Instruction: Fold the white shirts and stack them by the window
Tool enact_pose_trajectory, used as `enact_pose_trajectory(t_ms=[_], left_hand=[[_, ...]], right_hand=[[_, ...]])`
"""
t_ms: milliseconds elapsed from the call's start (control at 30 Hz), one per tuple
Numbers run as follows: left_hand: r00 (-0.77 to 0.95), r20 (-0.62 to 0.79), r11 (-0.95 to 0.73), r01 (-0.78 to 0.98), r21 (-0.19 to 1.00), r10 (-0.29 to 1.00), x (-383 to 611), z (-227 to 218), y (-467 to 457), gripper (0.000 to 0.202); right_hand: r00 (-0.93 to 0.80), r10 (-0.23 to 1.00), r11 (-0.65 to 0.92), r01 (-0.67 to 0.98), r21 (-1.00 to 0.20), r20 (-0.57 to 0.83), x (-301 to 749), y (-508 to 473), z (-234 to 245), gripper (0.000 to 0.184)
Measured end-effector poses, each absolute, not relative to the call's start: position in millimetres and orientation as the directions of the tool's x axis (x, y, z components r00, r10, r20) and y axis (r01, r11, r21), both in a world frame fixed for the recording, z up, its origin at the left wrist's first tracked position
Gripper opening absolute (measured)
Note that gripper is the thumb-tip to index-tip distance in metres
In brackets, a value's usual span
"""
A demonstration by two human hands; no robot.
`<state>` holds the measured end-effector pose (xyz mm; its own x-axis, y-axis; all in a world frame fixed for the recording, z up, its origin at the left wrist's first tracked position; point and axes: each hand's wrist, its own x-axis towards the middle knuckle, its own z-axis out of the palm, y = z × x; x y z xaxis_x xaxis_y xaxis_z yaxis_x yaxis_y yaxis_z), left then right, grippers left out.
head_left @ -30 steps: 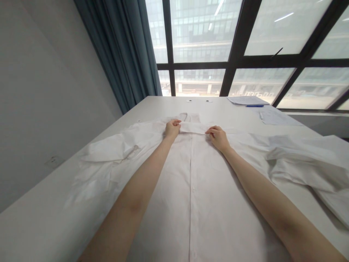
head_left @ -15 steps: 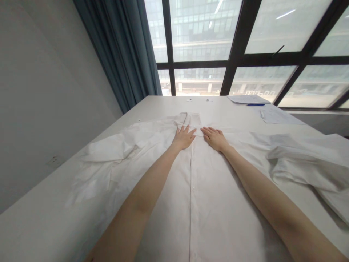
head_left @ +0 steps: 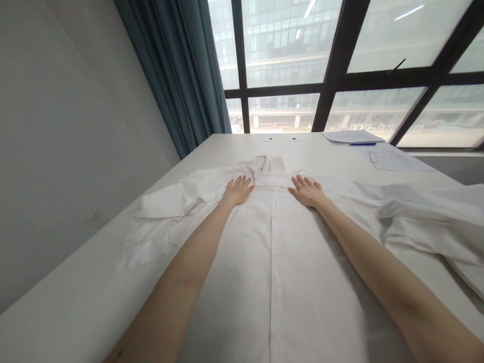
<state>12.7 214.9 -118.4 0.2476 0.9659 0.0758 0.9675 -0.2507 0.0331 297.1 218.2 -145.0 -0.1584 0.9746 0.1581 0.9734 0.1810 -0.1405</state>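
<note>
A white button-up shirt (head_left: 242,262) lies spread on the white table (head_left: 242,146), its front placket running down the middle and its collar (head_left: 274,179) at the far end. Left of the collar, my left hand (head_left: 238,190) rests flat on the cloth with its fingers spread. My right hand (head_left: 305,190) lies flat on the shirt to the right of the collar, fingers apart. One sleeve (head_left: 170,201) lies rumpled on the left. On the right, the other sleeve (head_left: 423,222) is bunched in loose folds.
Sheets of paper (head_left: 401,159) and a blue pen (head_left: 363,144) lie at the table's far right. Beyond the table stand dark-framed windows (head_left: 283,108) and a blue curtain (head_left: 181,75). A grey wall (head_left: 75,126) runs along the left.
My hands have slid apart over the shirt, the left one moving left and the right one slightly right. More of the collar now shows between them. The view has shifted slightly.
</note>
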Motion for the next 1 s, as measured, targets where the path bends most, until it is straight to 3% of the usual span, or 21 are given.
enact_pose_trajectory(t_ms=[200, 300, 433, 633, 700, 800, 867, 1000], left_hand=[[0.19, 0.201, -0.193, 0.981, -0.006, 0.961, 6, -118, 196, 0.046], [0.158, 0.191, -0.159, 0.987, -0.006, 0.969, -9, -116, 194, 0.044], [0.077, 0.163, -0.081, 0.997, 0.019, 0.984, -39, -110, 197, 0.043], [-0.068, 0.228, 0.049, 0.995, 0.086, 0.971, -76, -88, 212, 0.046], [-0.139, 0.249, 0.115, 0.987, 0.11, 0.959, -88, -81, 219, 0.05], [-0.222, 0.238, 0.194, 0.971, 0.136, 0.945, -101, -75, 227, 0.055], [-0.244, 0.241, 0.214, 0.966, 0.145, 0.939, -106, -73, 231, 0.045], [-0.223, 0.302, 0.188, 0.972, 0.139, 0.927, -108, -66, 238, 0.03]], right_hand=[[-0.121, 0.946, 0.156, 0.983, -0.095, 0.302, 293, 197, -135, 0.053], [-0.189, 0.941, 0.218, 0.973, -0.076, 0.279, 302, 186, -136, 0.046], [-0.16, 0.957, 0.184, 0.98, -0.08, 0.242, 334, 173, -141, 0.048], [-0.092, 0.941, 0.119, 0.991, -0.063, 0.325, 355, 149, -135, 0.046], [-0.165, 0.93, 0.194, 0.979, -0.056, 0.329, 344, 139, -132, 0.048], [-0.388, 0.875, 0.428, 0.9, -0.088, 0.29, 317, 120, -132, 0.048], [-0.542, 0.8, 0.589, 0.792, -0.16, 0.259, 303, 107, -132, 0.045], [-0.615, 0.757, 0.653, 0.726, -0.215, 0.223, 292, 92, -131, 0.046]])
